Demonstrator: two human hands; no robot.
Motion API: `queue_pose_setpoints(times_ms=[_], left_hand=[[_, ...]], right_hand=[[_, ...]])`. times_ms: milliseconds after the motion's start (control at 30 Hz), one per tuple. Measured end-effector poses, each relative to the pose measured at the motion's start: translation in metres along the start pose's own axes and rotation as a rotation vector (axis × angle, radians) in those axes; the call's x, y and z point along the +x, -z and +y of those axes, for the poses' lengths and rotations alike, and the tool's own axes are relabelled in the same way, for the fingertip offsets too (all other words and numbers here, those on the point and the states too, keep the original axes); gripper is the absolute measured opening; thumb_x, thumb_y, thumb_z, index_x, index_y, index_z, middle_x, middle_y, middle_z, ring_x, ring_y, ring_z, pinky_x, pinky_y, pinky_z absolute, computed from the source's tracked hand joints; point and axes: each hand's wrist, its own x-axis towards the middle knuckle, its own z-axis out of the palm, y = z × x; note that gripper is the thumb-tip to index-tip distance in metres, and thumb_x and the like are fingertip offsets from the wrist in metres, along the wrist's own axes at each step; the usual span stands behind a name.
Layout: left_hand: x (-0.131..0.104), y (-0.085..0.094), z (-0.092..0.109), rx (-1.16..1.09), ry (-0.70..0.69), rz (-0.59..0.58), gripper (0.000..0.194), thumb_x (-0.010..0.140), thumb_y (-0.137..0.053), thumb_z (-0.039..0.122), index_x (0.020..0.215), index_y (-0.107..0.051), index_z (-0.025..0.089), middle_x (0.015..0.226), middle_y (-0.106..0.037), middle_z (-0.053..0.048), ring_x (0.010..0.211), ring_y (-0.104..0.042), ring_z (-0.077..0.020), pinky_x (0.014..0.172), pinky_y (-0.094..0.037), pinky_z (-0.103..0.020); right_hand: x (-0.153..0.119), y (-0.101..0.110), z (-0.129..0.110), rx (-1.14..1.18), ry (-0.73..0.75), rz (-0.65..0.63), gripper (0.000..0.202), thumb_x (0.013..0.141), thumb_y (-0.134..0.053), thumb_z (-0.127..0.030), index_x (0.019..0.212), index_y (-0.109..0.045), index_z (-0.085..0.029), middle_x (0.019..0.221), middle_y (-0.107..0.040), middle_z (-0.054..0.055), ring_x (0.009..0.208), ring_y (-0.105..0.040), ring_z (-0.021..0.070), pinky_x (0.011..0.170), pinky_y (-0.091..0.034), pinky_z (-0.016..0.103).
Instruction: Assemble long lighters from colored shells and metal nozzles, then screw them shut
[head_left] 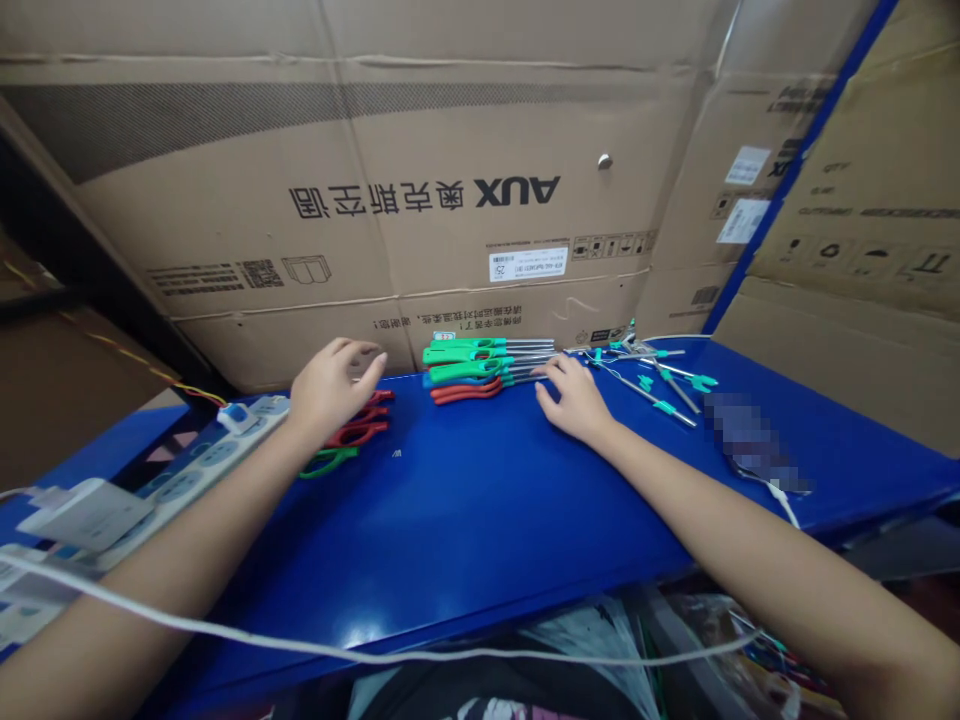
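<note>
My left hand (335, 385) is raised over the left part of the blue table, thumb and fingers apart, with nothing visible in it. Beneath and beside it lie red handles (360, 433) and a green handle (330, 461), partly hidden by the hand and forearm. Near the middle back, a stack of green lighter-like tools (465, 368) has an orange-red one (466, 391) at its front, metal rods pointing right. My right hand (574, 398) is at the rod ends, its fingers spread; it appears to touch the rods without gripping them.
Loose metal rods with teal tips (660, 385) lie at the back right, near a blurred dark device (754, 440) with a white cable. A power strip (217, 450) with plugs stands left. Cardboard (420, 130) walls the back. A white cable (360, 655) crosses the front.
</note>
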Motion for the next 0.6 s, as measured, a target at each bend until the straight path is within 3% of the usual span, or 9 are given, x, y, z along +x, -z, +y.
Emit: queue_pose_setpoints(times_ms=[100,200,300,433,600], left_hand=[[0.005,0.008,-0.04,0.09,-0.101,-0.198,0.031,0.087,-0.05,0.044,0.088,-0.073,0.023,0.1,-0.073,-0.007,0.099,-0.066,-0.0274,0.093,-0.049,-0.036],[0.01,0.009,-0.076,0.074,-0.163,-0.37,0.033,0.081,-0.052,0.045,0.092,-0.075,0.025,0.099,-0.072,-0.007,0.097,-0.066,-0.0265,0.092,-0.049,-0.035],[0.013,0.007,-0.096,0.106,-0.194,-0.493,0.033,0.076,-0.057,0.045,0.092,-0.078,0.025,0.095,-0.071,-0.008,0.092,-0.066,-0.0262,0.09,-0.049,-0.036],[0.014,0.004,-0.094,0.079,-0.233,-0.54,0.029,0.077,-0.058,0.047,0.087,-0.078,0.029,0.105,-0.071,-0.006,0.1,-0.063,-0.0243,0.096,-0.047,-0.035],[0.017,-0.01,-0.077,0.067,-0.206,-0.52,0.042,0.081,-0.053,0.059,0.089,-0.078,0.026,0.113,-0.07,-0.009,0.107,-0.062,-0.0278,0.096,-0.047,-0.038]], right_hand=[[0.002,-0.005,0.011,0.093,-0.102,0.09,0.02,0.088,-0.052,-0.023,0.1,-0.069,-0.021,0.104,-0.065,0.012,0.106,-0.059,0.0293,0.095,-0.047,0.047],[0.002,-0.01,0.019,0.177,-0.154,0.123,0.019,0.084,-0.053,-0.021,0.095,-0.069,-0.021,0.099,-0.064,0.011,0.1,-0.062,0.0287,0.093,-0.05,0.047],[0.003,-0.011,0.021,0.225,-0.152,0.131,0.019,0.084,-0.053,-0.021,0.094,-0.069,-0.019,0.095,-0.063,0.011,0.092,-0.062,0.0268,0.089,-0.052,0.046],[0.002,-0.008,0.018,0.257,-0.098,0.139,0.019,0.085,-0.053,-0.02,0.095,-0.069,-0.02,0.095,-0.063,0.01,0.09,-0.062,0.0256,0.088,-0.052,0.045],[0.001,-0.003,0.014,0.264,-0.045,0.128,0.019,0.087,-0.053,-0.02,0.097,-0.069,-0.02,0.097,-0.063,0.01,0.09,-0.062,0.0257,0.089,-0.052,0.045]])
